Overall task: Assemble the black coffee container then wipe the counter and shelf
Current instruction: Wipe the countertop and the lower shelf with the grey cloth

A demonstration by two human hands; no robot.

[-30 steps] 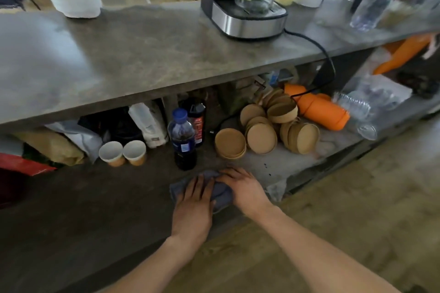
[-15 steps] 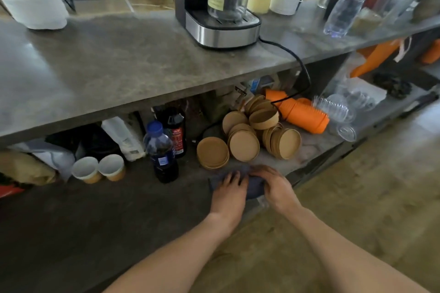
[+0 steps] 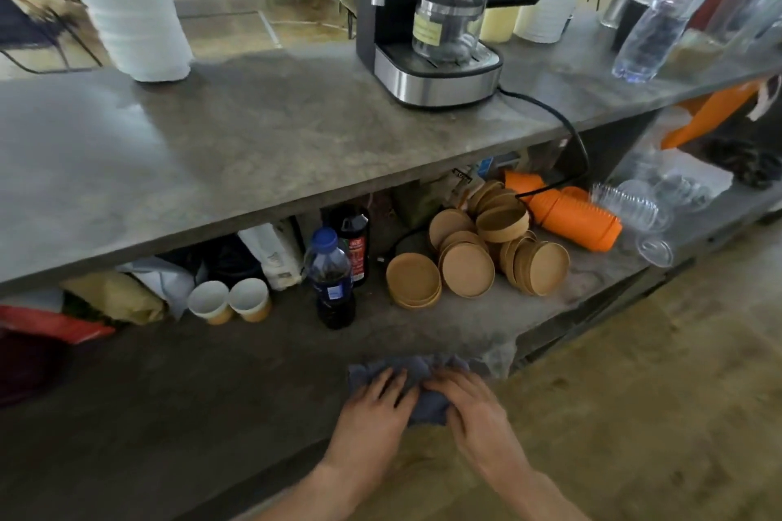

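A blue-grey cloth (image 3: 412, 370) lies bunched at the front edge of the lower shelf (image 3: 211, 385). My left hand (image 3: 374, 410) presses flat on its left side, fingers spread. My right hand (image 3: 469, 406) covers its right side, fingers curled over the fabric. Above, on the grey counter (image 3: 254, 148), stands the black and steel coffee machine (image 3: 423, 25) with a glass carafe (image 3: 450, 19) seated on its plate.
On the lower shelf stand a dark soda bottle (image 3: 332, 279), two paper cups (image 3: 228, 300), stacks of brown paper lids (image 3: 465, 262), orange cups (image 3: 571, 216) and clear plastic cups (image 3: 634, 211). A white paper roll (image 3: 127, 0) and a water bottle (image 3: 660, 25) stand on the counter.
Both hands have slid the cloth toward me along the lower shelf, from just below the brown lids to the shelf's front edge. The head view shifted.
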